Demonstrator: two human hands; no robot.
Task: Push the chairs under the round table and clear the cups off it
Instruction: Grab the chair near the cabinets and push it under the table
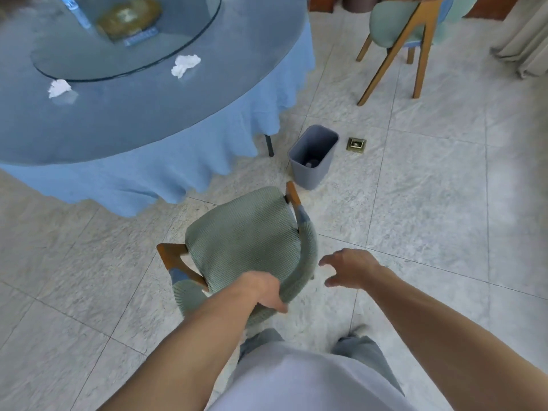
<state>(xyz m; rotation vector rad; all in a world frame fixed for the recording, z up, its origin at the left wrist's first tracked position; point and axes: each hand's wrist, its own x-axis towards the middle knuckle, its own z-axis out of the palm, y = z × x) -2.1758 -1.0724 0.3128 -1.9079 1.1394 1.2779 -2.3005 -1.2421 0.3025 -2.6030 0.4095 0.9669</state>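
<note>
Pale marble floor tiles (430, 203) run under us. Our left hand (261, 287) grips the curved backrest of the nearest green chair (246, 232), fingers wrapped over its top edge; the chair stands just clear of the table. Our right hand (348, 268) hovers beside the backrest, fingers spread, holding nothing. Beyond sits a grey bin (311, 157), then the round table (148, 120) in blue cloth carrying 2 crumpled tissues (185, 65). Farther right stands a 2nd chair (406, 28), well apart.

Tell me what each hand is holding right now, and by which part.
The left hand grips the green chair by the curved top of its backrest, fingers curled over the edge. The right hand holds nothing; it hovers open beside the backrest.
</note>
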